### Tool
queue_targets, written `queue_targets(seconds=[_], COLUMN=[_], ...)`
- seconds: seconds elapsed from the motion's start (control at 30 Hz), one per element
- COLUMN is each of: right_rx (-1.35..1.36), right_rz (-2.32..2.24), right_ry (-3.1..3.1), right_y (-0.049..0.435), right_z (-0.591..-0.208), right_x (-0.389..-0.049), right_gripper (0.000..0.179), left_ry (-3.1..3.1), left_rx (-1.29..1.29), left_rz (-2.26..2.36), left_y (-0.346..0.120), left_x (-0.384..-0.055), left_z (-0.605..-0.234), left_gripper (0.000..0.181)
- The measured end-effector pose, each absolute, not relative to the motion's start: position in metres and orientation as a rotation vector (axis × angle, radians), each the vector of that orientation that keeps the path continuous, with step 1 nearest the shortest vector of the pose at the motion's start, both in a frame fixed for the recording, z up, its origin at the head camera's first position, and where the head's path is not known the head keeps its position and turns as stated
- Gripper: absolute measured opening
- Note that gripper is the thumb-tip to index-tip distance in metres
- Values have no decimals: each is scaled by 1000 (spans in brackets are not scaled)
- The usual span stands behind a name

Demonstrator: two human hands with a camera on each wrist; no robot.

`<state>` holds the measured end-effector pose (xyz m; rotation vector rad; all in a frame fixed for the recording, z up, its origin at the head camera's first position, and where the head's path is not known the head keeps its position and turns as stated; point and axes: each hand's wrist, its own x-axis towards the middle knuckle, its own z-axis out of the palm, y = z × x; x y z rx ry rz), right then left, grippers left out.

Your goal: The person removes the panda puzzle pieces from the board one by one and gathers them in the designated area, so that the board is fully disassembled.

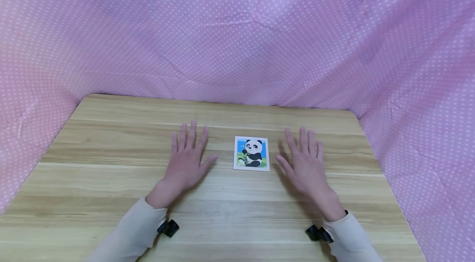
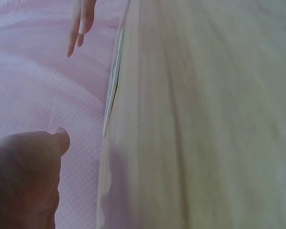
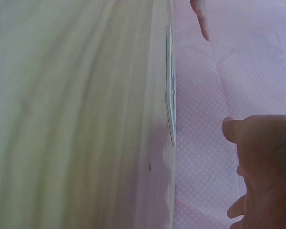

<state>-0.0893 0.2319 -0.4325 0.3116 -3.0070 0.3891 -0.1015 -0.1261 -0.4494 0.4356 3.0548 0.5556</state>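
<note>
A square, white-bordered panda picture board [image 1: 251, 154] lies flat on the wooden table [image 1: 230, 220], showing a panda with bamboo against blue and green. My left hand [image 1: 184, 166] is to its left, palm down with fingers spread and straight, holding nothing. On the other side, my right hand [image 1: 307, 170] spreads its straight fingers too, its thumb pointing at the board's right edge with a gap between. From the left wrist view, the board [image 2: 114, 81] appears nearly edge-on, as a thin slab. The right wrist view shows my right hand [image 3: 267, 162] above the table surface, casting a shadow.
Pink cloth with white dots [image 1: 237, 39] hangs behind the table and along both its sides. A black band with a small device [image 1: 168, 227] sits at the left wrist, and a similar one [image 1: 319, 233] at the right wrist. Both sleeves are light-coloured.
</note>
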Motion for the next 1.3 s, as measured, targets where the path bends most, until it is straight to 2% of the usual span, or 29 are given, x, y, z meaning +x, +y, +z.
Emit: queue_targets(seconds=[0.6,1.3], right_rx=[457,429], right_rz=[627,800], right_ry=[-2881,-2744], right_y=[202,175], right_z=[-436,-447], right_x=[-103,-117], right_gripper=[85,59], left_ry=[3058,2977], left_rx=[735,804], left_rz=[599,808], left_y=[-107,-88], left_x=[-110,-119], left_z=[-457,-479], left_gripper=[96,96])
